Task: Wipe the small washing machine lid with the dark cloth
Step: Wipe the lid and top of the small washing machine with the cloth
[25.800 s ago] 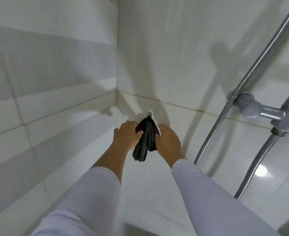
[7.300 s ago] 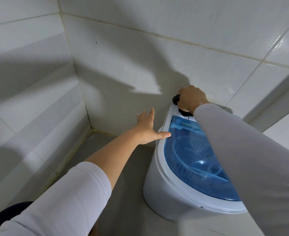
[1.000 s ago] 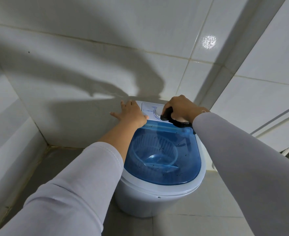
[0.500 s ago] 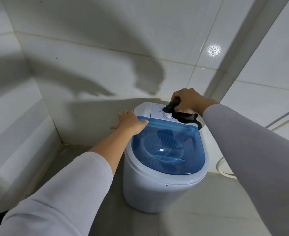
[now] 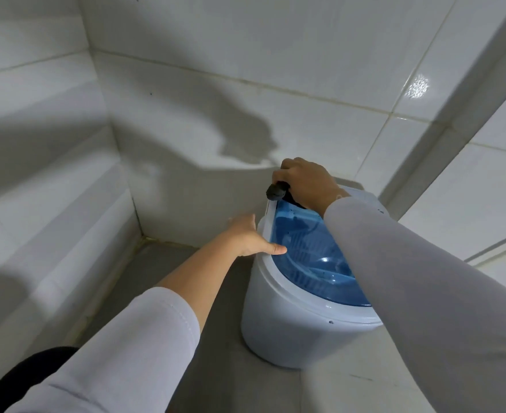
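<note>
Cloth [image 5: 276, 191], dark and soft, sits bunched in the clenched right hand [image 5: 305, 181] at the blue lid's [image 5: 311, 251] back edge; left hand [image 5: 251, 238], spread, steadies the slick-looking, probably light washing machine [image 5: 287, 329].

The right hand [image 5: 305, 181] covers most of the dark cloth [image 5: 276, 191]; its sleeve [image 5: 409, 281] hides the blue lid's [image 5: 311, 251] right side and the washing machine's [image 5: 290, 332] control panel
</note>
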